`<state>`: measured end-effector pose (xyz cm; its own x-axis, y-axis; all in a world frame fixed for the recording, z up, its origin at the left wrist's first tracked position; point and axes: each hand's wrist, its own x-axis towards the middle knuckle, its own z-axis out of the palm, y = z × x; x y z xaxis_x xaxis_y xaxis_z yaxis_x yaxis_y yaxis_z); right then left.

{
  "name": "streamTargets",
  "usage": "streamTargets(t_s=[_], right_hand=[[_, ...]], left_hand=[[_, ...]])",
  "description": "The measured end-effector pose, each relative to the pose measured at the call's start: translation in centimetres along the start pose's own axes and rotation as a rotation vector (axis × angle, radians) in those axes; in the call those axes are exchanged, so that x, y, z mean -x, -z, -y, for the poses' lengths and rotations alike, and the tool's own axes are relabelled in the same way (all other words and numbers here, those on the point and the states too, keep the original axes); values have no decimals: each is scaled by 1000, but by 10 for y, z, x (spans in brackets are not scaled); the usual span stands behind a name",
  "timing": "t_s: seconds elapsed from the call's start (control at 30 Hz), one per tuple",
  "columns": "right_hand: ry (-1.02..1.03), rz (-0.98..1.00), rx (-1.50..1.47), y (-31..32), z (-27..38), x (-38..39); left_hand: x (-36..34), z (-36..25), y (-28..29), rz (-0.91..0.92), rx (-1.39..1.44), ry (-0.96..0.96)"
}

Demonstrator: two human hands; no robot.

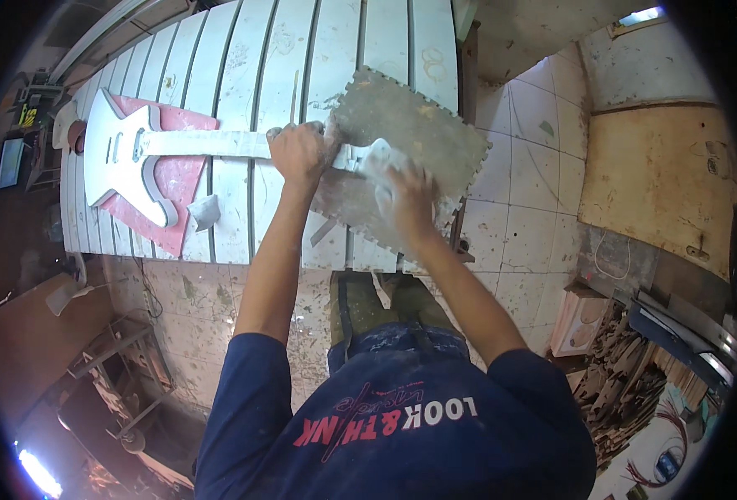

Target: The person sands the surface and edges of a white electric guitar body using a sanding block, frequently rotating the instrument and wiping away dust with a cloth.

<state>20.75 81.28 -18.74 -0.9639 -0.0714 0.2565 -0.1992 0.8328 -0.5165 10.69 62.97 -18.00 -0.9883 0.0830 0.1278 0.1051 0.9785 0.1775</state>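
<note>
A white electric guitar (122, 154) with an angular body lies across the slatted table, its neck pointing right. My left hand (299, 154) is closed around the neck near the headstock end. My right hand (406, 193) is at the pale headstock (353, 157), fingers curled over its tip and whitened with dust. Whether a thin sheet lies under those fingers is hidden. Beneath the body is a pink-red pad (177, 179), and under the headstock a grey-brown foam mat (422, 125) with toothed edges. Beside the body's lower horn rests a folded pale sheet (205, 212).
The white slatted table (285, 50) ends just in front of my legs. A small grey strip (324, 232) lies near its front edge. Low on the right are a wooden panel (656, 187) and stacked wood scraps (614, 375). A metal frame (127, 358) stands at lower left.
</note>
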Motion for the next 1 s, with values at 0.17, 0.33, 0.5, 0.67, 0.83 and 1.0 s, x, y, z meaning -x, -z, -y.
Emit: streamTargets(t_s=[0.17, 0.33, 0.5, 0.67, 0.83, 1.0], right_hand=[[-41, -154, -59, 5, 14, -5], [-76, -83, -29, 7, 9, -9], [40, -158, -40, 3, -3, 17], [-49, -29, -91, 3, -26, 13], [168, -112, -140, 29, -36, 61], [47, -3, 29, 8, -37, 27]], left_hand=[[1, -1, 2, 19, 20, 16], [1, 1, 1, -6, 14, -13], [0, 3, -2, 25, 25, 8], [0, 1, 0, 44, -10, -15], [-1, 0, 3, 79, 3, 14], [-1, 1, 2, 44, 2, -4]])
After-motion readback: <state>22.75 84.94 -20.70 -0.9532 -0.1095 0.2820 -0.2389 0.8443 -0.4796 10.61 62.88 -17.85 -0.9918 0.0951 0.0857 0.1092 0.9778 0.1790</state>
